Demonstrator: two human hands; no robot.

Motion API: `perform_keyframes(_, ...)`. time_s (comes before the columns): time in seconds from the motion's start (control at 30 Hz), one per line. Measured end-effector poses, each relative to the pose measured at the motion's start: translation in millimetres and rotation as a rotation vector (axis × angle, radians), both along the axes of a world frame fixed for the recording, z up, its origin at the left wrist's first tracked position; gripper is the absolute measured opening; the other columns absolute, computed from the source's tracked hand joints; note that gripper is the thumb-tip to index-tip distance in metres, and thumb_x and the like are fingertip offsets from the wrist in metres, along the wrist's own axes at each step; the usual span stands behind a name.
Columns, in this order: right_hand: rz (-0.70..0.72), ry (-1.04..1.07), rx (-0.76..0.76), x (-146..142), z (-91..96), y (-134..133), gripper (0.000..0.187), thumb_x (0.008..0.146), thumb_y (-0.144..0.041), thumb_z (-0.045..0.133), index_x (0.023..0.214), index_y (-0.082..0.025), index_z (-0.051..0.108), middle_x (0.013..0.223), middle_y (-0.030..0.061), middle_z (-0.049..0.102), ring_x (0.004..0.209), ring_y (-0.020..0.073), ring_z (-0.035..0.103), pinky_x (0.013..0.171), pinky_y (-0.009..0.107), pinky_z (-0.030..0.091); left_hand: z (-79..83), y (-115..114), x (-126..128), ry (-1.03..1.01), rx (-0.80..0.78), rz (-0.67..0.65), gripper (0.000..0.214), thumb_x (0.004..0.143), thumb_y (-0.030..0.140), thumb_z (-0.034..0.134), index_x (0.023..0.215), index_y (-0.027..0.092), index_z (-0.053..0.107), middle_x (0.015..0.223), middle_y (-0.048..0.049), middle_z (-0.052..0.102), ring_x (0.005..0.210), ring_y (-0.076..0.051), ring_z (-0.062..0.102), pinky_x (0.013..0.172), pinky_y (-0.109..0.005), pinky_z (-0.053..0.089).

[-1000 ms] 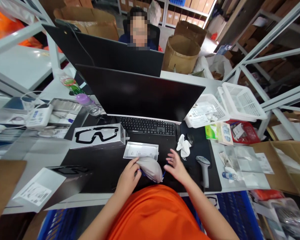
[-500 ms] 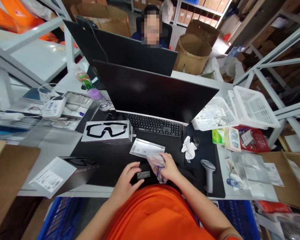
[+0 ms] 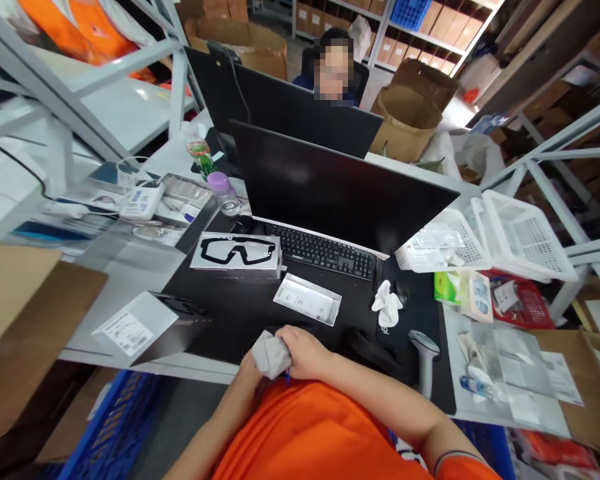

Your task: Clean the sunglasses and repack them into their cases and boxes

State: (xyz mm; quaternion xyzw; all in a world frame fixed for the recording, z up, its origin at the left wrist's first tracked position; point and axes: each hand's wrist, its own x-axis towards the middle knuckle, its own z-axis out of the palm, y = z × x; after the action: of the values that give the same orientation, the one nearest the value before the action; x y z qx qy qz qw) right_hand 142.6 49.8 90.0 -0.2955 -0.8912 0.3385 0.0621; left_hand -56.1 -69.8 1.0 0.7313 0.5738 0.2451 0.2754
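A crumpled grey cloth pouch (image 3: 271, 355) is pressed between both hands at the near edge of the black desk mat (image 3: 230, 307). My right hand (image 3: 307, 352) is closed over it from the right. My left hand (image 3: 249, 367) sits under it on the left, its fingers mostly hidden. A thin blue cord hangs below the pouch. Beyond my hands lie a small flat silver box (image 3: 307, 299) and a grey box printed with goggles (image 3: 237, 251).
A keyboard (image 3: 325, 250) and black monitor (image 3: 340, 190) stand behind. A barcode scanner (image 3: 424, 357) and white cloth (image 3: 387, 305) lie right. A dark box with a label (image 3: 145, 327) lies left. White baskets (image 3: 520, 230) stand right. Another person sits beyond the monitors.
The grey pouch came off the mat toward my body. My right hand took it, and both hands have closed together around it. The camera view swung to the left.
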Motion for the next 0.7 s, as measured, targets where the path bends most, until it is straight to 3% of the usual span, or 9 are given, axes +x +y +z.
perform_keyframes(0.07, 0.089, -0.219, 0.091, -8, -7.7, 3, 0.049, 0.077, -0.020, 0.069, 0.122, -0.019, 0.049, 0.111, 0.0096, 0.064, 0.102, 0.0247, 0.064, 0.088, 0.035, 0.053, -1.9, 1, -1, -0.037, -0.016, 0.003, 0.055, 0.080, 0.009, 0.051, 0.133, 0.024, 0.061, 0.151, -0.0120, 0.048, 0.142, -0.031, 0.043, 0.115, -0.049, 0.042)
perform_keyframes(0.17, 0.048, -0.375, 0.149, -17, -16.0, 2, 0.027, 0.091, -0.012, 0.051, 0.118, -0.012, 0.054, 0.106, 0.0176, 0.065, 0.096, 0.0290, 0.066, 0.079, 0.041, 0.055, -6.5, -1, -2, -0.078, -0.054, 0.054, 0.054, 0.075, 0.003, 0.051, 0.122, 0.022, 0.066, 0.149, -0.0137, 0.047, 0.139, -0.031, 0.047, 0.113, -0.050, 0.043)
perform_keyframes(0.3, 0.011, -0.481, 0.153, -29, -25.4, -5, 0.026, 0.095, -0.009, 0.044, 0.119, -0.008, 0.054, 0.107, 0.0225, 0.064, 0.096, 0.0313, 0.067, 0.075, 0.043, 0.056, -13.7, -7, -1, -0.144, -0.094, 0.129, 0.049, 0.074, 0.000, 0.051, 0.115, 0.024, 0.064, 0.147, -0.0122, 0.045, 0.139, -0.030, 0.048, 0.114, -0.051, 0.043)
perform_keyframes(0.43, 0.050, -0.486, 0.064, -37, -28.8, 2, 0.044, 0.082, -0.011, 0.067, 0.125, -0.008, 0.055, 0.115, 0.0205, 0.065, 0.105, 0.0321, 0.066, 0.084, 0.043, 0.056, -25.2, -9, -7, -0.207, -0.107, 0.189, 0.053, 0.079, 0.007, 0.055, 0.129, 0.024, 0.050, 0.147, -0.0158, 0.043, 0.138, -0.030, 0.048, 0.107, -0.050, 0.050)
perform_keyframes(0.5, 0.121, -0.458, -0.026, -38, -28.6, 13, 0.056, 0.072, -0.018, 0.081, 0.124, -0.013, 0.060, 0.116, 0.0136, 0.067, 0.105, 0.0280, 0.067, 0.086, 0.035, 0.056, -32.4, -8, -11, -0.220, -0.119, 0.214, 0.053, 0.079, 0.012, 0.059, 0.129, 0.022, 0.046, 0.144, -0.0177, 0.047, 0.134, -0.031, 0.052, 0.102, -0.052, 0.053)
perform_keyframes(0.57, 0.199, -0.424, -0.121, -38, -27.6, 21, 0.052, 0.069, -0.030, 0.088, 0.115, -0.021, 0.067, 0.109, 0.0026, 0.071, 0.096, 0.0204, 0.070, 0.081, 0.026, 0.056, -38.4, -5, -16, -0.216, -0.142, 0.216, 0.055, 0.075, 0.014, 0.064, 0.127, 0.022, 0.048, 0.139, -0.0162, 0.054, 0.130, -0.033, 0.056, 0.104, -0.055, 0.051)
perform_keyframes(0.63, 0.204, -0.416, -0.164, -38, -26.1, 22, 0.035, 0.078, -0.037, 0.082, 0.109, -0.025, 0.071, 0.102, -0.0019, 0.073, 0.088, 0.0162, 0.071, 0.076, 0.022, 0.055, -41.6, -2, -20, -0.205, -0.168, 0.202, 0.059, 0.071, 0.014, 0.068, 0.126, 0.023, 0.051, 0.136, -0.0144, 0.058, 0.128, -0.033, 0.058, 0.109, -0.057, 0.047)
perform_keyframes(0.7, 0.110, -0.448, -0.135, -41, -24.8, 13, 0.026, 0.092, -0.035, 0.068, 0.114, -0.020, 0.069, 0.106, 0.0054, 0.073, 0.090, 0.0207, 0.072, 0.075, 0.028, 0.057, -42.4, 2, -23, -0.195, -0.190, 0.188, 0.058, 0.070, 0.015, 0.068, 0.125, 0.022, 0.053, 0.136, -0.0146, 0.059, 0.127, -0.033, 0.058, 0.110, -0.056, 0.045)
